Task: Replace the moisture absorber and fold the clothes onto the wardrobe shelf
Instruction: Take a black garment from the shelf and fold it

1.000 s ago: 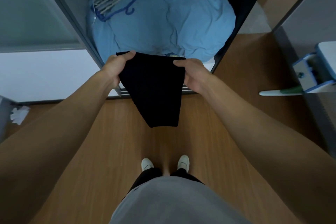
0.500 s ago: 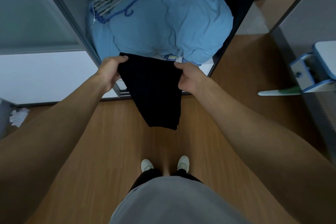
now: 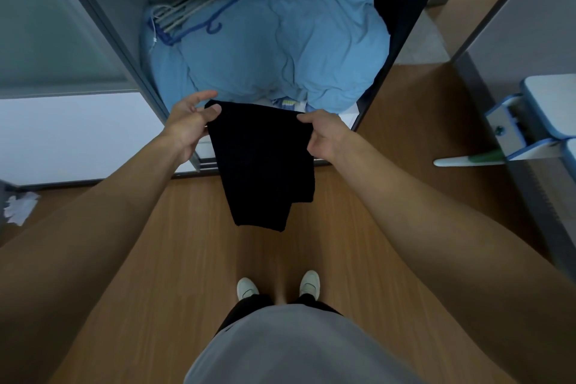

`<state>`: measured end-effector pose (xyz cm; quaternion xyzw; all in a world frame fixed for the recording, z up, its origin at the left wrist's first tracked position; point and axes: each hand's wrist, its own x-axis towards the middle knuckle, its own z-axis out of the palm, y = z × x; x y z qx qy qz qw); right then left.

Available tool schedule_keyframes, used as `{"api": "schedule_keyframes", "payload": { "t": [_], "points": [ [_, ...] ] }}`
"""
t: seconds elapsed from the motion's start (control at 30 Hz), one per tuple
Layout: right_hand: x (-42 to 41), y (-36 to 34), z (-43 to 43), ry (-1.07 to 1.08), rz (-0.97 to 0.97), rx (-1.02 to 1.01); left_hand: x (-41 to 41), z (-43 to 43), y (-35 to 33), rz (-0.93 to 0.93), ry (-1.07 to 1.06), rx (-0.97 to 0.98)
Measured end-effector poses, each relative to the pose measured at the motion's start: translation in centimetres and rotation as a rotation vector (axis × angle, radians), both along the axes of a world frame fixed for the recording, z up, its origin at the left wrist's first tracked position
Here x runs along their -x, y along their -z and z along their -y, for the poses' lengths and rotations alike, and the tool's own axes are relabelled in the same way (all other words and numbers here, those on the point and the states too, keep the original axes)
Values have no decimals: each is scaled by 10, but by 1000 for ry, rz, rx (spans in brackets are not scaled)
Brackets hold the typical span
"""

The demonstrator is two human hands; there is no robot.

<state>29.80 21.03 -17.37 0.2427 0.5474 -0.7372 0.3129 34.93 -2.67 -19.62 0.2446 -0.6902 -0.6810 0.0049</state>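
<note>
Black garment [image 3: 261, 159]: cloth, matt, takes up the light; weave too dark to resolve.
Duvet [image 3: 280, 50]: light blue cloth, matt, soft, heavily creased.
Hangers [image 3: 193, 9]: plastic, blue and off-white, slight sheen.
Wardrobe frame [image 3: 103, 25]: grey, looks like metal, smooth satin finish.
Door panel [image 3: 40, 25]: frosted, translucent; glass or plastic, cannot tell which.
Floor [image 3: 193, 259]: wood-look boards, smooth, low sheen, fine straight grain.
Crumpled wad [image 3: 20, 206]: white, paper or tissue, matt.
Shoes [image 3: 247, 287]: white, smooth; material unclear.
Shirt [image 3: 296, 346]: grey cloth, matt, smooth.
</note>
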Motion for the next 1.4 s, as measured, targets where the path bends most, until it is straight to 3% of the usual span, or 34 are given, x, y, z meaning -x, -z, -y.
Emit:
{"api": "schedule_keyframes", "payload": {
  "t": [0.2,0.53,0.73,1.0,1.13,1.27,1.4],
  "points": [
    [10,6,-7,-78,-206,-304,4,-6,-6,-57,71,100],
    [26,-10,-6,-378,-502,-395,2,8,-24,-145,155,269],
    [32,-28,10,-512,-617,-543,4,24,-26,-114,192,517],
    [32,-46,31,-585,-782,-773,-2,33,-26,-102,42,608],
    [34,-51,36,-568,-894,-851,-2,35,-33,-111,-22,765],
    [37,-56,39,-626,-1072,-916,4,45,-44,-85,93,985],
    [33,-64,38,-696,-1142,-763,14,40,-60,3,492,1003]
  ]
}}
